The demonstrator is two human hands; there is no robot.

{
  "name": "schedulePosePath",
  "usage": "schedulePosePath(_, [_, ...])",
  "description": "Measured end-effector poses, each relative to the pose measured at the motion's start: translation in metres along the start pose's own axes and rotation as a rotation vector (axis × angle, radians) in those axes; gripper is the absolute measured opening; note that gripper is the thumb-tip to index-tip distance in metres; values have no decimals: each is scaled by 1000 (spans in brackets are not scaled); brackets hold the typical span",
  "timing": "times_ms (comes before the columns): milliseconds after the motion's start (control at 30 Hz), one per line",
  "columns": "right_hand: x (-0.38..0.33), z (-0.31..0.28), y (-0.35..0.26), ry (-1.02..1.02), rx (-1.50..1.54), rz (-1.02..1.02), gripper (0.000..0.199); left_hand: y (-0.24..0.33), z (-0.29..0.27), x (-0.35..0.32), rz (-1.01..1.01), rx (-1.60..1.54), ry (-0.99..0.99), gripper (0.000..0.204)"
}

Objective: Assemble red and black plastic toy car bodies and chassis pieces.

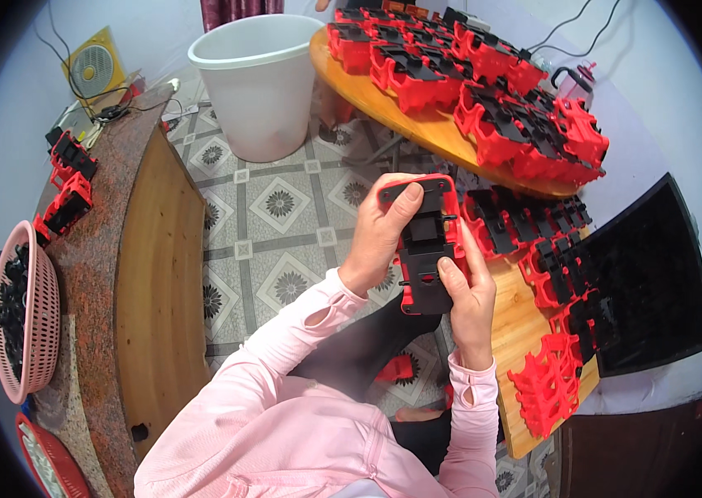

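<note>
Above my lap I hold a red-and-black plastic housing (426, 286), a long red frame with black plates set into its face. My left hand (372, 236) grips its upper left side, thumb pressed on the top black plate. My right hand (474, 319) wraps its lower right side, with the thumb on the lower plate. Fingers behind the housing are hidden. Close by on the right, similar red-and-black housings (525, 220) stand in rows on a small wooden table (513, 303). Bare red frames (548, 386) lie at that table's near end.
A round wooden table (351, 87) at the back right carries many stacked housings. A white bin (260, 108) stands on the tiled floor. Along the left runs a stone-topped counter (94, 274) with a pink basket (44, 324) of black parts. A black panel (654, 286) is at right.
</note>
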State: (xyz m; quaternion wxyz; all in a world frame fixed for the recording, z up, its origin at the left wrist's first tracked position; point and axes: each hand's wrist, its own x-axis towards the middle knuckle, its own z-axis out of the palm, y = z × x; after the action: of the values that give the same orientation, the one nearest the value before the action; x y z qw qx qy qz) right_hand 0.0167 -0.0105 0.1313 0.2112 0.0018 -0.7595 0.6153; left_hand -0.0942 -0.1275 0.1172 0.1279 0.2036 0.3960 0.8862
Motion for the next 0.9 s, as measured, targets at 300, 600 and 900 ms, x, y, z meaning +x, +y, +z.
schedulePosePath(300, [30, 12, -2, -60, 207, -77, 84, 21, -14, 43, 146, -166, 30, 38])
schedulePosePath(600, [34, 19, 5, 148, 390, 33, 58, 6, -18, 49, 228, 81, 74, 47])
schedulePosePath(900, [30, 30, 2, -28, 283, -123, 73, 35, -15, 33, 235, 53, 17, 80])
